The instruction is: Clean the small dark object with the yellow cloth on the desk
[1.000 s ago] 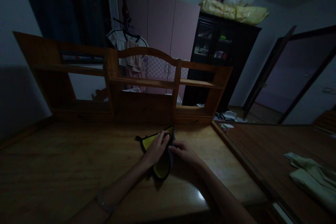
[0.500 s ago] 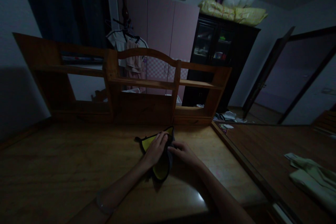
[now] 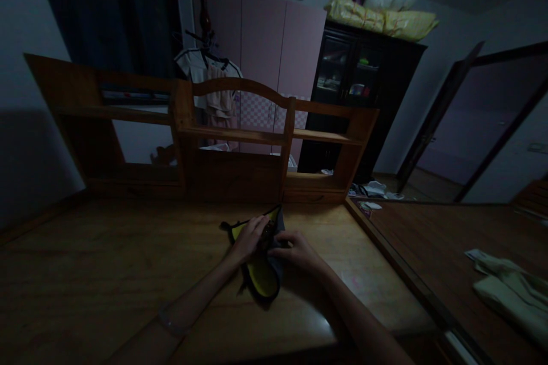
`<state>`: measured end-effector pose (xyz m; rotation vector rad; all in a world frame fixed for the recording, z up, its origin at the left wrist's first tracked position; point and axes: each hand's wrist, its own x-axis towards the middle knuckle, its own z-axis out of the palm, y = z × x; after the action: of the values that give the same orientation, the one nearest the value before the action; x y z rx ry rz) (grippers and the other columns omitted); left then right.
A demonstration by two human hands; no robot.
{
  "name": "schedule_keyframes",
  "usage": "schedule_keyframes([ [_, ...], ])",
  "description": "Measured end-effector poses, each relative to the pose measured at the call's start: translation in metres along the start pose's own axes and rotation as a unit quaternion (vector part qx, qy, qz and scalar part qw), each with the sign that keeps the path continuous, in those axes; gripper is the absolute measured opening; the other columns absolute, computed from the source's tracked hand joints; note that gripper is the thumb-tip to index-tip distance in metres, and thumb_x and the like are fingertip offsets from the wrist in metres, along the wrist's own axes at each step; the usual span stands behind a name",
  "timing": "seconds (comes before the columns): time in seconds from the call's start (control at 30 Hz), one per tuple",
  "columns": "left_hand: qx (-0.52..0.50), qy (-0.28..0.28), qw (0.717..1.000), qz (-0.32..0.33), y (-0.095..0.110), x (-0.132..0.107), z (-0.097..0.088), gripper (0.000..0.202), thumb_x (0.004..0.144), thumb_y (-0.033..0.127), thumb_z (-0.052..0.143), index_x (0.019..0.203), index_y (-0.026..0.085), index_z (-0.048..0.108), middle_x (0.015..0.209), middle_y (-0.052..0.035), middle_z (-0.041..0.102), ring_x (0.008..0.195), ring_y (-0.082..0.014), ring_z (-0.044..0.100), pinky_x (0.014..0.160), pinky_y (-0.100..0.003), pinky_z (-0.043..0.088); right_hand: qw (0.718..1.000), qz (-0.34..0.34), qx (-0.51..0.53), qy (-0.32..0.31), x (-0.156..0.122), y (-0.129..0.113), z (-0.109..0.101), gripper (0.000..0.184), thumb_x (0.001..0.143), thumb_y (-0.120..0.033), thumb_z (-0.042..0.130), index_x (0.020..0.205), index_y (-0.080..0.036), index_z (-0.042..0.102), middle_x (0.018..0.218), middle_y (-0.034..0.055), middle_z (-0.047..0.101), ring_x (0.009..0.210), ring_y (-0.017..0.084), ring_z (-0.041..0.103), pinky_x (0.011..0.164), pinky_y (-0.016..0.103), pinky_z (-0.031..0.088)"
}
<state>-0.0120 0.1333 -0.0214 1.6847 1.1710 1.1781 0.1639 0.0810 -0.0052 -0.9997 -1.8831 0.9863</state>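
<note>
A yellow and grey cloth (image 3: pixel 263 280) with black edging lies on the wooden desktop, its right side folded up so the grey face shows. My left hand (image 3: pixel 249 239) lies over the cloth, fingers curved around a small dark, shiny object (image 3: pixel 268 230). What that object is cannot be made out in the dim light. To its right, my right hand (image 3: pixel 297 249) pinches the raised grey part of the cloth between thumb and fingers. A black loop (image 3: pixel 225 226) sticks out at the cloth's left corner.
A wooden shelf unit (image 3: pixel 233 134) rises along the back of the desktop (image 3: pixel 128 262). At the right, a raised wooden edge (image 3: pixel 389 259) borders the desktop. Beyond it, light green clothing (image 3: pixel 511 291) lies on a brown wooden surface.
My left hand has shifted slightly left, uncovering more of the dark object. The grey fold and my right hand's fingertips have moved slightly; more of the grey side shows.
</note>
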Motion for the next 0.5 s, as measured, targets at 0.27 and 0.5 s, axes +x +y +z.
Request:
schedule_keyframes([
  [0.27, 0.014, 0.003, 1.0, 0.028, 0.007, -0.006, 0.002, 0.041, 0.089, 0.052, 0.041, 0.096, 0.02, 0.065, 0.1, -0.0048, 0.069, 0.099, -0.0246, 0.06, 0.09, -0.034, 0.043, 1.0, -0.011, 0.0, 0.009, -0.001, -0.003, -0.002, 0.03, 0.078, -0.045, 0.067, 0.076, -0.015, 0.069, 0.071, -0.001, 0.061, 0.071, 0.015, 0.054, 0.066, 0.024, 0.04],
  [0.5, 0.037, 0.011, 0.998, 0.045, 0.01, -0.011, 0.004, 0.041, 0.091, 0.049, 0.039, 0.096, 0.02, 0.067, 0.096, -0.0047, 0.07, 0.092, -0.0229, 0.063, 0.086, -0.032, 0.045, 1.0, 0.011, 0.017, 0.007, -0.002, -0.003, -0.001, 0.028, 0.078, -0.043, 0.067, 0.077, -0.015, 0.068, 0.073, -0.0006, 0.061, 0.07, 0.015, 0.053, 0.065, 0.024, 0.04],
])
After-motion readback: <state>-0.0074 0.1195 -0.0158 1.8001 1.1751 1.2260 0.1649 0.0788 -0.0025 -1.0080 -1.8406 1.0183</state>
